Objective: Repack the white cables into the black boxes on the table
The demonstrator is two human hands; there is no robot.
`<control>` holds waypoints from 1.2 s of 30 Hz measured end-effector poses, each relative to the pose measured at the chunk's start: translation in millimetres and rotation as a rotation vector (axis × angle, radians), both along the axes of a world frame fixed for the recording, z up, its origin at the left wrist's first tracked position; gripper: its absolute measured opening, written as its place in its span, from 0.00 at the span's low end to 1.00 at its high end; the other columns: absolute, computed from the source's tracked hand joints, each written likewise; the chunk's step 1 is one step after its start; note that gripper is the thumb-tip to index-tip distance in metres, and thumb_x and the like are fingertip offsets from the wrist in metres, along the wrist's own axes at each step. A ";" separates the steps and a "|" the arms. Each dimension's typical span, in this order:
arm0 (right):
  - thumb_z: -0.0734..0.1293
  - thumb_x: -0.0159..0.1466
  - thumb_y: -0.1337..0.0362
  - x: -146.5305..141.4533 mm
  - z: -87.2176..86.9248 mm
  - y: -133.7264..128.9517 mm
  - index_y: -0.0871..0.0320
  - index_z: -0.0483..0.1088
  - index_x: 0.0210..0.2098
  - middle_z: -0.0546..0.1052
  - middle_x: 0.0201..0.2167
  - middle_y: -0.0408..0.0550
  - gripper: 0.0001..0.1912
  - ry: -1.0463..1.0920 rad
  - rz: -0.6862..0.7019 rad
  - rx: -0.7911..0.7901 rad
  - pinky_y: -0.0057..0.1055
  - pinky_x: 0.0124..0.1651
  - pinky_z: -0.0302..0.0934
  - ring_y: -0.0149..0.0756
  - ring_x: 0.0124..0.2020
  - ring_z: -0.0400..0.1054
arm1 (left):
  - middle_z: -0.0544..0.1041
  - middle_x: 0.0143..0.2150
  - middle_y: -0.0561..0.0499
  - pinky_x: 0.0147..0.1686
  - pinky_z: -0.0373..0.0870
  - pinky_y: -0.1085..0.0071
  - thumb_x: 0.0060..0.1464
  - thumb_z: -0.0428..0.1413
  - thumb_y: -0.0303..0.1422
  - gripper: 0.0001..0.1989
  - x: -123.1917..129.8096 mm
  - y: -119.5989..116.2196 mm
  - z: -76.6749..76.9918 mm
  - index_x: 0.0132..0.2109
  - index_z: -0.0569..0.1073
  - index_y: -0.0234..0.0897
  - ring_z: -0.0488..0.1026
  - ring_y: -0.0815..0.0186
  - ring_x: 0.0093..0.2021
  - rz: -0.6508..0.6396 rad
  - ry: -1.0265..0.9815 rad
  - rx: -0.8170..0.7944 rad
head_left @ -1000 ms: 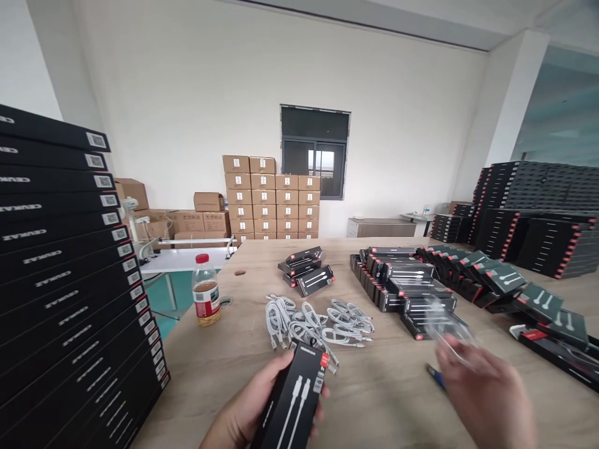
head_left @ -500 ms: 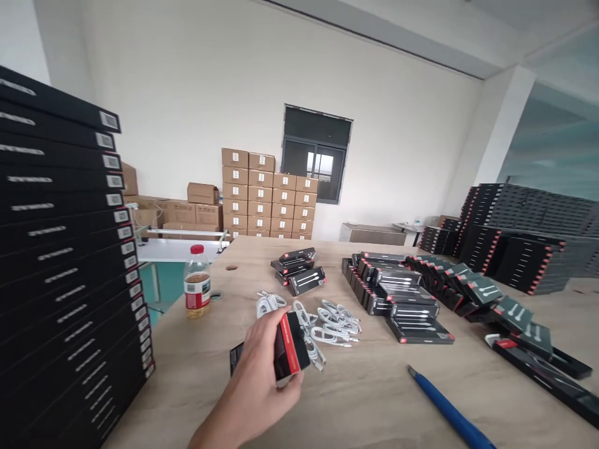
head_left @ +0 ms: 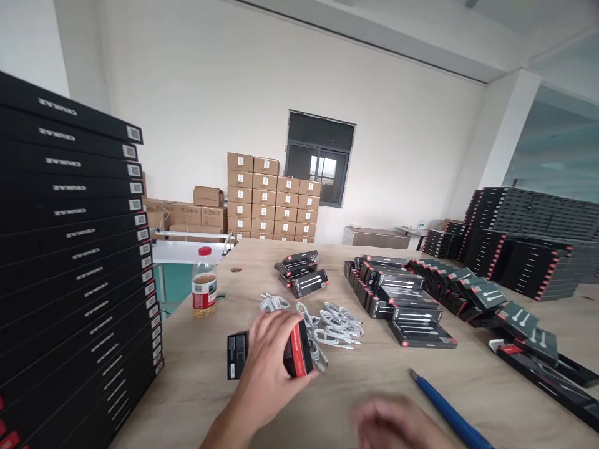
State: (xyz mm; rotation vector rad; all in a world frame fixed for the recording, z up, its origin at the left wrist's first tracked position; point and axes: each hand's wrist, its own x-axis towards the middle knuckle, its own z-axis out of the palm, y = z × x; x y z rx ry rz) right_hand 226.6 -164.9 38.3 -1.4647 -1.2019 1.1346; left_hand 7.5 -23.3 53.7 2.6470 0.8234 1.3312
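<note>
My left hand (head_left: 266,358) is wrapped around a small black box (head_left: 306,349) with a red stripe along its edge, held above the wooden table. Left of the wrist, another black box (head_left: 237,355) is partly hidden behind the hand. Just beyond my fingers lie several coiled white cables (head_left: 334,324). My right hand (head_left: 393,421) is at the bottom of the view, smeared by motion, so its fingers cannot be made out. A blue-handled tool (head_left: 447,405) rests on the table to its right.
A tall stack of black boxes (head_left: 75,249) stands close on the left, beside a red-capped bottle (head_left: 204,284). Rows of black cable boxes (head_left: 397,290) run along the right, with larger black stacks (head_left: 528,231) behind. Cardboard cartons (head_left: 266,199) line the wall.
My right hand has come into view at the bottom. My left hand keeps its hold on the black box, and more of the box beside its wrist shows. The view has shifted slightly.
</note>
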 end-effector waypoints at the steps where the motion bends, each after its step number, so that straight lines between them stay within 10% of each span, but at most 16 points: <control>1: 0.72 0.61 0.48 -11.6 4.2 26.9 0.48 0.76 0.41 0.76 0.34 0.45 0.14 0.007 0.054 0.086 0.38 0.40 0.68 0.38 0.32 0.70 | 0.74 0.58 0.44 0.67 0.44 0.47 0.44 0.67 0.36 0.36 -0.4 2.2 -2.3 0.60 0.63 0.44 0.65 0.47 0.61 0.005 0.014 0.006; 4: 0.72 0.57 0.44 -47.5 4.7 103.7 0.53 0.74 0.43 0.71 0.28 0.42 0.23 0.059 0.021 0.503 0.37 0.39 0.65 0.36 0.29 0.67 | 0.75 0.56 0.47 0.67 0.40 0.45 0.41 0.67 0.32 0.37 -3.9 10.8 -9.5 0.59 0.65 0.46 0.65 0.47 0.61 0.050 0.061 -0.009; 7: 0.71 0.56 0.42 -71.5 -20.1 141.6 0.55 0.74 0.42 0.72 0.29 0.44 0.25 0.177 -0.087 0.573 0.35 0.39 0.64 0.37 0.31 0.67 | 0.76 0.56 0.47 0.67 0.39 0.44 0.40 0.65 0.28 0.34 -6.8 16.2 -15.2 0.57 0.67 0.46 0.65 0.47 0.61 0.087 0.107 -0.049; 12: 0.70 0.61 0.46 -67.9 -54.7 129.0 0.55 0.76 0.43 0.77 0.36 0.47 0.20 0.245 0.078 0.450 0.35 0.41 0.65 0.38 0.33 0.69 | 0.77 0.54 0.47 0.68 0.37 0.44 0.43 0.57 0.23 0.30 -1.8 15.7 -19.2 0.55 0.69 0.45 0.66 0.50 0.61 0.082 0.161 -0.088; 18: 0.70 0.63 0.53 -57.6 -41.3 124.3 0.54 0.76 0.45 0.79 0.43 0.48 0.15 0.218 0.196 0.477 0.41 0.55 0.62 0.43 0.46 0.72 | 0.76 0.56 0.47 0.67 0.36 0.43 0.46 0.55 0.22 0.29 3.2 16.0 -24.5 0.56 0.67 0.45 0.68 0.52 0.58 0.068 0.186 -0.134; 24: 0.70 0.61 0.58 -49.2 -32.7 121.4 0.57 0.75 0.42 0.79 0.37 0.45 0.11 0.219 0.296 0.400 0.35 0.45 0.65 0.39 0.39 0.72 | 0.74 0.58 0.46 0.67 0.32 0.45 0.45 0.57 0.23 0.34 7.9 15.1 -27.5 0.60 0.65 0.45 0.67 0.51 0.60 0.054 0.216 -0.126; 36: 0.62 0.48 0.73 -55.6 -39.3 127.3 0.59 0.73 0.33 0.77 0.30 0.42 0.14 0.058 -0.016 0.394 0.30 0.38 0.63 0.37 0.35 0.70 | 0.75 0.58 0.49 0.68 0.25 0.47 0.43 0.57 0.22 0.32 18.5 19.0 -34.6 0.57 0.67 0.48 0.64 0.49 0.64 -0.036 0.278 -0.163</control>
